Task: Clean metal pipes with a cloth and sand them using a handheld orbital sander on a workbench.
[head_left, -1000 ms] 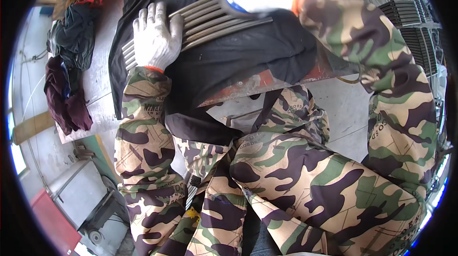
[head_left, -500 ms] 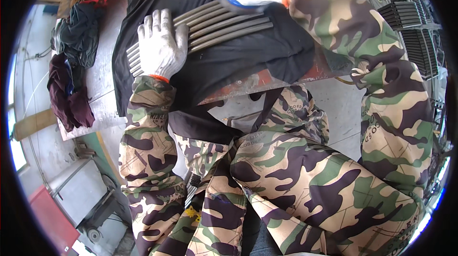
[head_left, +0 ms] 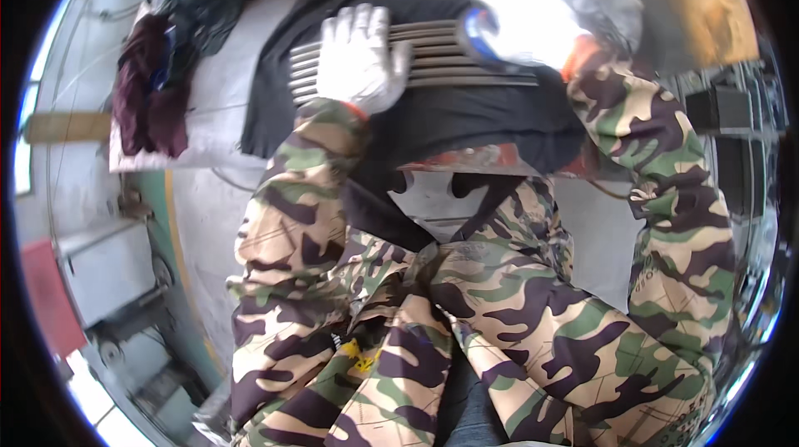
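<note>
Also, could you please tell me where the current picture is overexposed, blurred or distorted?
Head view, centre: the gloved right hand is bleached nearly white, and the blue-rimmed object by it looks smeared; the metal rods are clearer. Head view, outer edge: fisheye distortion bends shapes, and the corners are black.

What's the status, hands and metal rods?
Left gloved hand open, flat across metal rods. Right gloved hand on blurred blue-edged object over rods, grip unclear. Rods on black cloth, both hands hiding parts.
</note>
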Action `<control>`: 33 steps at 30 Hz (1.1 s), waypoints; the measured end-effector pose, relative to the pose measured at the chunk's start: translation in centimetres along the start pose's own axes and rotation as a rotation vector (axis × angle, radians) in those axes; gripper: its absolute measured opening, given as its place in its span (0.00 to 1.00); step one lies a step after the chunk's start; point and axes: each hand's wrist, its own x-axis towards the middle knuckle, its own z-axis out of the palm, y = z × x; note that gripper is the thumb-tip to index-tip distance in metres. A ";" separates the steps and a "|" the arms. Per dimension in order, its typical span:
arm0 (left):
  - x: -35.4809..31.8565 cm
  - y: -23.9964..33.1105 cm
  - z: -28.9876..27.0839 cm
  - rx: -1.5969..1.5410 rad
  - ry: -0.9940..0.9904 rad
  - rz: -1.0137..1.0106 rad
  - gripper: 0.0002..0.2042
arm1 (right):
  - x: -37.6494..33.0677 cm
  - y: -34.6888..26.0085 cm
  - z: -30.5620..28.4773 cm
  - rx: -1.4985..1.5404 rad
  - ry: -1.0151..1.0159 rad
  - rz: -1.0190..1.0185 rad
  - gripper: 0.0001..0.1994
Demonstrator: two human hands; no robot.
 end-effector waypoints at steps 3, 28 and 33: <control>-0.1 0.0 0.2 -0.049 0.025 -0.028 0.28 | 0.4 -1.1 -0.9 -0.048 -0.063 0.072 0.16; -1.0 2.4 -1.1 -0.181 -0.045 -0.249 0.33 | 1.4 -2.3 -0.6 0.016 0.029 -0.018 0.12; -1.1 2.6 -1.0 -0.173 -0.042 -0.258 0.33 | 0.8 -2.9 -1.0 0.035 -0.186 -0.006 0.10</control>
